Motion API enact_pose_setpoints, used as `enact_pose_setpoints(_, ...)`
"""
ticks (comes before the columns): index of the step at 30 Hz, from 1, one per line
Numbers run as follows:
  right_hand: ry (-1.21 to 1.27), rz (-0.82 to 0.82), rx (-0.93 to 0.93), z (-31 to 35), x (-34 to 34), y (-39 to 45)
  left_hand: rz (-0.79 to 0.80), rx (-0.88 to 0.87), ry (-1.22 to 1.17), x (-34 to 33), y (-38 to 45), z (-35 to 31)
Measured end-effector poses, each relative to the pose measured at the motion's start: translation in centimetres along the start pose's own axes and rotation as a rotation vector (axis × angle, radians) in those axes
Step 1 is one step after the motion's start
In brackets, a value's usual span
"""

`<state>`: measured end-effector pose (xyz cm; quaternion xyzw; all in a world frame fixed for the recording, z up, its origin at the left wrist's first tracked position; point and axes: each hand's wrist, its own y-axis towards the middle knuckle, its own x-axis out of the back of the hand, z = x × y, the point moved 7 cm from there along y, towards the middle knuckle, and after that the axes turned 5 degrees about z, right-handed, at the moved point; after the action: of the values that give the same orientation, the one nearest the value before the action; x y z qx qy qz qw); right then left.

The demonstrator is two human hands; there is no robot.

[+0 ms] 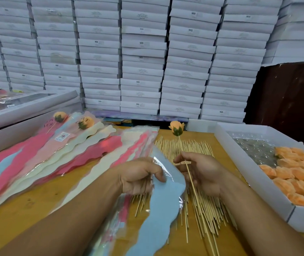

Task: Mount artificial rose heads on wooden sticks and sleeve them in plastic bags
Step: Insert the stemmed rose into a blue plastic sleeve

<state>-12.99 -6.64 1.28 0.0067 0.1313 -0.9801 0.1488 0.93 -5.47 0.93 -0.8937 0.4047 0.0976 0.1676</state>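
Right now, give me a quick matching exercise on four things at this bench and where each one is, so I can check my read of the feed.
Things:
1. mounted rose
2. blue sleeve
3. loose rose heads
4. finished sleeved roses

Places:
A. white tray on the right
B. left hand
C. laid out at the far left of the table
D. on the stick in the right hand

Pairs: 1-D, 2-B, 3-A, 4-C
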Motion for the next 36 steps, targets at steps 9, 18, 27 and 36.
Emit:
enact_pose_setpoints(9, 0.07, 0.093, -0.042, 0.0, -0.5, -0.5, 0.231, -0.082, 0.145, -0.7, -1.2, -0.1)
enact_pose_setpoints(18, 0.289, 0.342, 0.022, 0.6, -1.7, -1.2, 0.314, -0.097, 0.303, -1.4, -1.9, 0.2)
enact_pose_setpoints(27, 0.283, 0.275, 0.106, 0.7, -1.5, -0.4, 0.313, -0.006, 0.414, -0.9, -2.0, 1.1)
enact_pose_setpoints(36, -0.064, 0.183, 0.084, 0.8, -1.2, -1.4, -0.241, -0.146, 0.016, 3.7, -2.2, -1.3)
